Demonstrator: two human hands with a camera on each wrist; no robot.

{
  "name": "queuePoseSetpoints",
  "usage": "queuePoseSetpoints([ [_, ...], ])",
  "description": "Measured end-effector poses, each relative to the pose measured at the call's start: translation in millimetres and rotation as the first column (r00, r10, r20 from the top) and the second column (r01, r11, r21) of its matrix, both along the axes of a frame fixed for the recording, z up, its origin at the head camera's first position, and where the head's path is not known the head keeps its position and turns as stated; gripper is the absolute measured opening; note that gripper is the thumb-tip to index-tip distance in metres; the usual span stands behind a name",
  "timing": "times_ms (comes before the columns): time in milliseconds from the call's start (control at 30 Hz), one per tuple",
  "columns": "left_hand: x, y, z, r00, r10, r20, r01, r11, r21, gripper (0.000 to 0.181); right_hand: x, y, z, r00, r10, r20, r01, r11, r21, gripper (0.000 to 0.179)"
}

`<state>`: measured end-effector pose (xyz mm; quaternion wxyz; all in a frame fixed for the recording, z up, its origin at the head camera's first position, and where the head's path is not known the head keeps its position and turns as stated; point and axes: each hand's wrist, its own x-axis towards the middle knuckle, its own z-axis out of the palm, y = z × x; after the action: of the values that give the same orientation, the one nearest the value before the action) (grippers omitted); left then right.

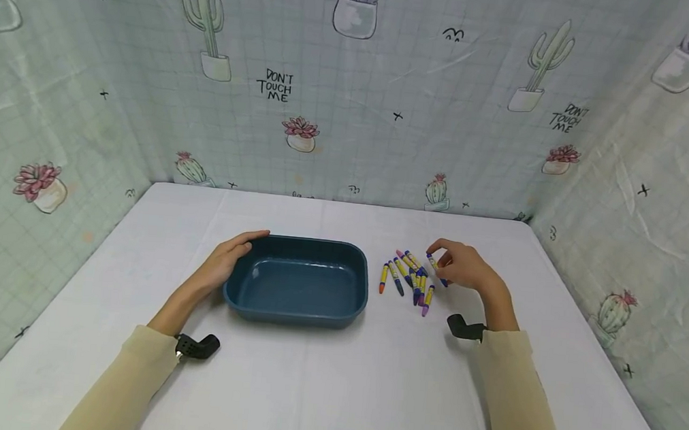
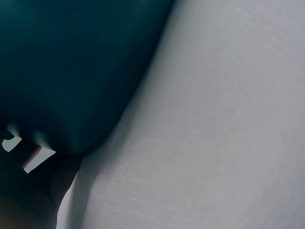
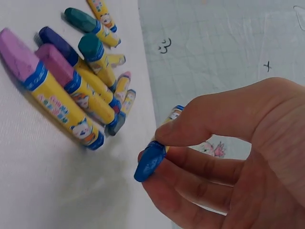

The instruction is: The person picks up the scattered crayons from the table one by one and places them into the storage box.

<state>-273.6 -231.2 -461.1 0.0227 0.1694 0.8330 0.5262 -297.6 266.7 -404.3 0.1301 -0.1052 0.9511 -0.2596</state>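
Note:
Between its thumb and fingers, my right hand [image 1: 465, 266] pinches a blue crayon [image 3: 151, 161] with a yellow wrapper, held just right of a loose pile of crayons. Pink, purple, dark green and orange tips show among the piled crayons [image 3: 59, 107]. A dark teal rectangular tray [image 1: 294, 316] lies left of the pile, with its bare inside facing up. My left hand [image 1: 220, 262] rests against the tray's left side, fingers along the far left corner. In the left wrist view the tray's wall [image 2: 71, 71] fills the upper left, and that hand is dark and mostly hidden.
A white cloth [image 1: 329, 391] covers the table under everything. Fabric walls [image 1: 354, 106] printed with cacti stand at the back and both sides. Each wrist wears a black camera, one at the left cuff [image 1: 197, 346] and one at the right [image 1: 465, 327].

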Motion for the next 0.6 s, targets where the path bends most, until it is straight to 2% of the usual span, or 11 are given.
queuePoseSetpoints([
  [333,1.0,-0.2,-1.3,1.0,-0.011,0.009,0.011,1.0,0.02,0.046,6.5,-13.0,9.6,0.991,0.035,-0.131,-0.035,0.999,0.003,0.044],
  [600,2.1,-8.9,-3.6,0.995,-0.068,0.077,0.064,0.996,0.061,0.049,6.7,-25.7,21.2,0.978,0.105,-0.18,-0.111,0.994,-0.022,0.042],
])
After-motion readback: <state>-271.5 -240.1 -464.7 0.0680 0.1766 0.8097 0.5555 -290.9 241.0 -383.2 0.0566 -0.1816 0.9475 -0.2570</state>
